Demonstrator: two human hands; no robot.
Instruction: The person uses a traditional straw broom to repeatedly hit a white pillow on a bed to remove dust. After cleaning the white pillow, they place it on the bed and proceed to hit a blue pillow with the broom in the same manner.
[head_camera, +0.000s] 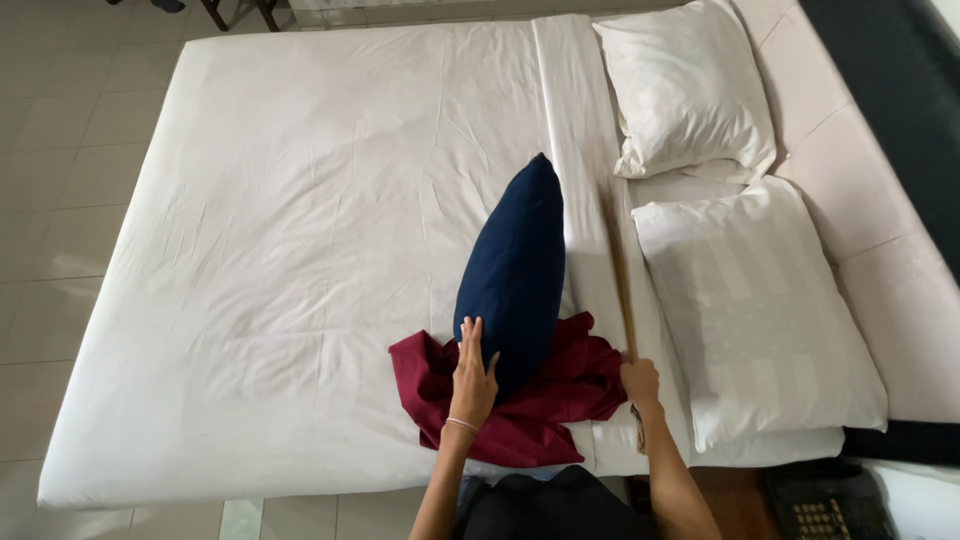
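Two hands work at the bed's (250, 250) near edge: left hand (473, 372) rests flat, released, on a navy pillow (515, 270) over maroon cloth (530, 400). Right hand (640, 382) is clenched around a thin stick (620, 270); steadying the pillow seems wise.

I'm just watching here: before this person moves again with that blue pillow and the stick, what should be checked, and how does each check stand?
1. Left hand steadying the navy pillow: ok, the palm lies flat on its lower end.
2. Right hand has a grip on the thin wooden stick: ok, the fingers are closed round its near end.
3. Stick free of the white pillows: cannot tell, it runs close beside them along the folded sheet.
4. Maroon cloth lying flat: not ok, it is crumpled under the navy pillow.
5. White sheet smooth: not ok, creases show.
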